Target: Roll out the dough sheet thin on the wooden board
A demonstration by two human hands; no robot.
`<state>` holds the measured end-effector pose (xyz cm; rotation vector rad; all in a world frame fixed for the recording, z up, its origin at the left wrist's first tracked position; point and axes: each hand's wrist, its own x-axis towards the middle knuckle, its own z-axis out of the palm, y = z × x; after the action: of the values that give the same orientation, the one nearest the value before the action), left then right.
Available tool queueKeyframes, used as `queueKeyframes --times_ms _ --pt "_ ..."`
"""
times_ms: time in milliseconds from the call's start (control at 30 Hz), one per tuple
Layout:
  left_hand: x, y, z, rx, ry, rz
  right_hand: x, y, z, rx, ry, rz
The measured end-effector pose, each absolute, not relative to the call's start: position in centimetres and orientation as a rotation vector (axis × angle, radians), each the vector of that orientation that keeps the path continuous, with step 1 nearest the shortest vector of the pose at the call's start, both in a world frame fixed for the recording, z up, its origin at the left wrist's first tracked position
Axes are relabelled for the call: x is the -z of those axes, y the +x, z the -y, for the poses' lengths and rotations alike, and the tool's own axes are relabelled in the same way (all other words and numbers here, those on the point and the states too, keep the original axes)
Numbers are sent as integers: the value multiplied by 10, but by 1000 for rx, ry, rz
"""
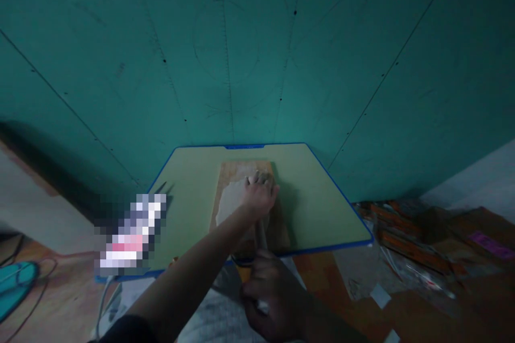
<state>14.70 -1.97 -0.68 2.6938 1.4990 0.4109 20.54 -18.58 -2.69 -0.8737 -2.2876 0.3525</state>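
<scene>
A pale, flat sheet of dough or clay (231,203) with uneven edges lies on a wooden board (229,171). Across its right side runs a pale rolling pin (260,235), pointing away from me. My left hand (260,195) is palm down over the far part of the pin, fingers bent around it; the fingertips look whitish. Nearer to me, my right hand (271,284) is wrapped around the pin's near end, and a light bit of it shows below the fist. The pin's far end is hidden under my left hand.
The board rests on a pale green folding tabletop (322,209) with a blue rim, against a green wall (249,64). A blurred-out phone-like object (134,233) stands at the left, a cable (102,300) below it. Cardboard and plastic wrapping (418,257) lie on the right floor.
</scene>
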Motion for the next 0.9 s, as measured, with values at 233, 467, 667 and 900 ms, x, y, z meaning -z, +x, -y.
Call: queueKeyframes --times_ms 233,467,667,900 --pt "20 81 5 -346 2731 -1459 31 180 163 -175 -748 2494" --pt "19 89 1 -277 2631 -1448 18 176 146 -133 -862 2529" --pt "14 107 4 -417 2620 -1414 26 176 151 -104 -865 2421" --pt "3 162 20 -403 2658 -1416 37 200 170 -358 -897 2225"
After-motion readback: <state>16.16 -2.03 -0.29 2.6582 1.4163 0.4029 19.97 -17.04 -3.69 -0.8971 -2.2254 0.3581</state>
